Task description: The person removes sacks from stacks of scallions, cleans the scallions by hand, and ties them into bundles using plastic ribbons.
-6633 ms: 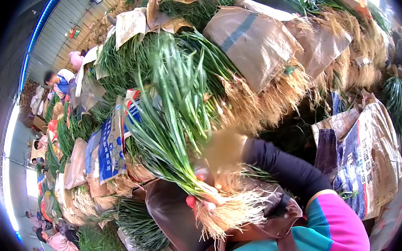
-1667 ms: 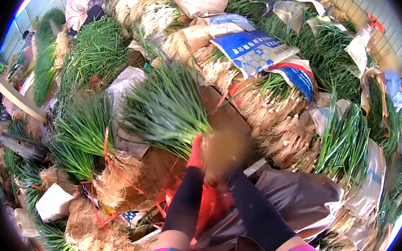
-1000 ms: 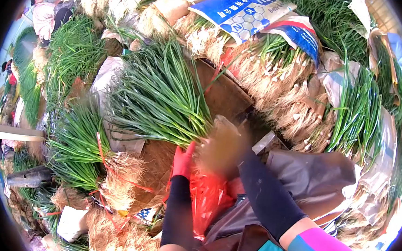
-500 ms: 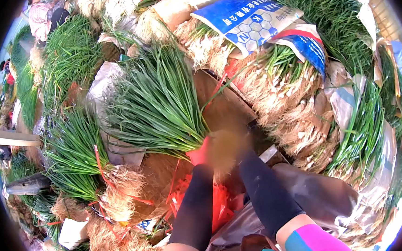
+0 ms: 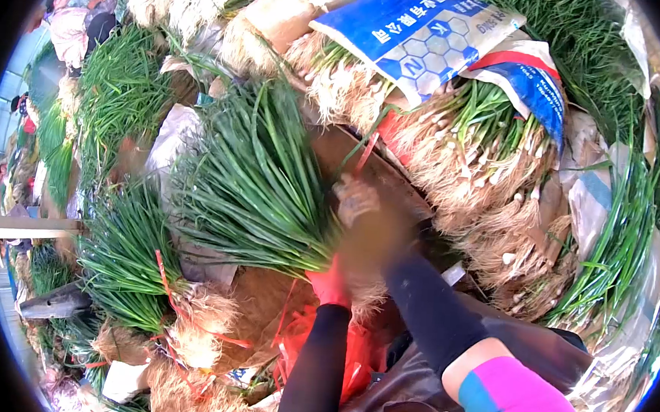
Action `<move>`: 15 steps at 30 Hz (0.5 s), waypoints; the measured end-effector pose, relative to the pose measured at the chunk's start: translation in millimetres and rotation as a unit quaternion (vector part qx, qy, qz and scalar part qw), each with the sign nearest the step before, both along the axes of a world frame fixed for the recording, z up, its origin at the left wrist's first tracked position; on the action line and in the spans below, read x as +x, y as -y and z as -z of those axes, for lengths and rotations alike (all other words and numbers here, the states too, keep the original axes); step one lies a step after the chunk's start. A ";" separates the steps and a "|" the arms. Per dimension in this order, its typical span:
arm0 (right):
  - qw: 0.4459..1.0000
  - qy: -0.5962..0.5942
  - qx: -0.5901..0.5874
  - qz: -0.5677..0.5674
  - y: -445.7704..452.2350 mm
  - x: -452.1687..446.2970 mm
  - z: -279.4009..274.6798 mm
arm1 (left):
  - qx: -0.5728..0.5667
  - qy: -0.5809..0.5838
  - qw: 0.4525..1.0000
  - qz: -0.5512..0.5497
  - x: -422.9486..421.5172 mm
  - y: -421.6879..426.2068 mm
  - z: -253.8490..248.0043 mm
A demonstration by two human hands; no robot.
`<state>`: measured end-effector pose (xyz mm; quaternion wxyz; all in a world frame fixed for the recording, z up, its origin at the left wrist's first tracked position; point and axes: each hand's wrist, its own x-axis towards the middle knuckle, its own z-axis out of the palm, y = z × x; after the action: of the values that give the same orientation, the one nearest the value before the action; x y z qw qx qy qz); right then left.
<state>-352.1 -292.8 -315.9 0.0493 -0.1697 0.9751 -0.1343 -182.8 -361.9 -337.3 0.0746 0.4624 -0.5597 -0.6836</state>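
Note:
A large bunch of green onions (image 5: 259, 178) lies across the middle, its leaves fanned to the upper left and its pale roots under my hands. My left hand (image 5: 330, 281), in a red glove, is wrapped round the bunch near its root end. My right hand (image 5: 364, 216) is above and right of it, at the root end; a blur covers much of it, and its fingertips reach up past the stems. Whether its fingers grip anything is hidden. Red plastic strips (image 5: 327, 351) lie below my left hand.
Tied bunches (image 5: 124, 253) lie at the left, beside a light beam (image 5: 30, 227). Rooted onion bundles (image 5: 491, 194) under a blue-and-white sack (image 5: 426, 40) are heaped upper right. A brown cloth (image 5: 519, 342) is lower right. A person (image 5: 70, 35) is far upper left.
My right hand has shifted from round the root end to a raised position with its fingertips showing. My left hand stays on the bunch. The view has shifted slightly.

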 end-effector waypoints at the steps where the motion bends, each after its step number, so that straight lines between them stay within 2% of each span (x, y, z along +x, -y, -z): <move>1: 0.999 0.009 0.021 0.039 -10.4 -9.5 -22.1 | -0.004 0.005 1.000 0.001 6.9 2.2 15.0; 2: 0.984 -0.052 0.172 0.011 -19.6 -11.3 -30.8 | 0.003 -0.014 1.000 -0.002 2.5 1.1 3.4; 3: 0.984 -0.048 0.162 -0.049 -33.1 -22.8 -14.1 | 0.015 -0.030 0.999 -0.004 -2.0 -0.6 -8.0; 5: 0.965 0.127 0.211 -0.093 -47.6 -31.7 -35.3 | 0.019 -0.032 0.999 0.005 -4.3 -1.4 -19.7; 8: 0.944 0.205 0.177 -0.187 -74.2 -21.9 -37.5 | -0.012 0.041 0.997 0.062 9.2 8.7 -36.0; 9: 0.930 0.236 0.184 -0.212 -77.0 -19.4 -43.4 | 0.062 -0.011 0.995 0.077 14.3 13.1 -54.2; 11: 0.917 0.239 0.159 -0.276 -85.3 -16.2 -45.5 | 0.106 0.111 0.972 0.175 38.9 55.6 -67.4; 12: 0.899 0.301 0.198 -0.248 -77.2 -15.2 -78.5 | 0.139 0.068 0.977 0.144 55.9 67.7 -70.9; 13: 0.904 0.297 0.201 -0.234 -77.2 -14.7 -79.6 | -0.035 0.040 0.985 0.165 76.0 86.2 -52.3; 14: 0.908 0.294 0.203 -0.218 -79.1 -15.9 -80.6 | -0.285 0.063 0.934 0.205 93.7 106.7 -25.0; 15: 0.912 0.291 0.206 -0.202 -80.2 -16.7 -81.9 | -0.516 0.081 0.821 0.230 106.3 121.2 -7.9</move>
<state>-368.8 -212.6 -234.0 0.3903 -0.3023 0.8688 0.0389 -76.5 -483.1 -329.3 0.0970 0.2675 -0.9250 -0.2520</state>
